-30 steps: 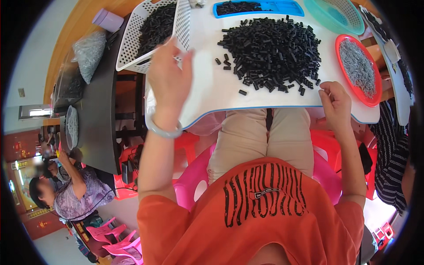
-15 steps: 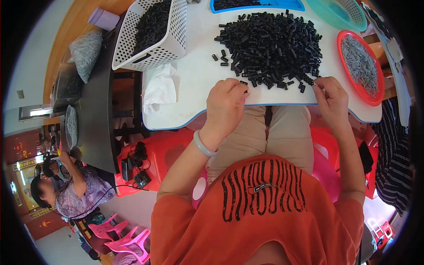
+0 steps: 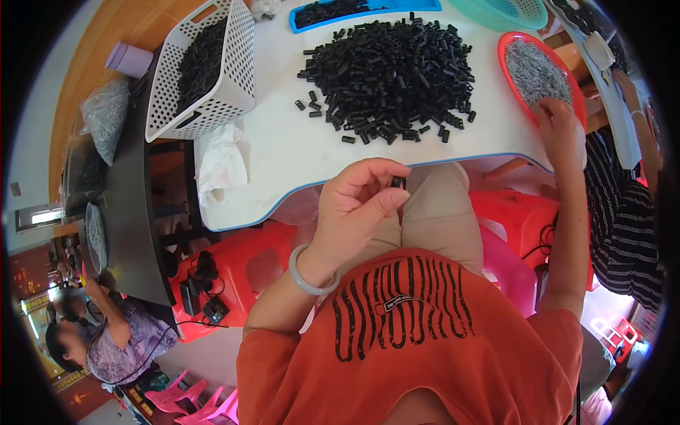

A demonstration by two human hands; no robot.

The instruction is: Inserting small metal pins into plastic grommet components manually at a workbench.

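Note:
My left hand [image 3: 354,205], with a pale bangle on the wrist, pinches a small black tubular plastic part [image 3: 399,183] between thumb and fingers, just off the table's front edge. At the right, my right hand [image 3: 559,131] reaches over the near rim of a red oval tray [image 3: 507,74]. Its fingertips are drawn together at the small silvery metal pieces [image 3: 535,71] heaped inside; whether they grip any is hidden. A large pile of similar black parts [image 3: 393,78] covers the middle of the white table [image 3: 276,142]. Several loose ones lie at the pile's left.
A white perforated basket [image 3: 237,78] of black parts stands left, with a crumpled white cloth [image 3: 223,166] nearby. Farther back are a blue tray [image 3: 404,7] and a turquoise colander [image 3: 496,10]. Other people [image 3: 124,340] sit at left and right. Red stools [image 3: 248,262] stand below.
My right hand has left the pile's near right edge and moved right to the red tray. My left hand has drawn back toward me, turning to show the black part. The whole view has shifted.

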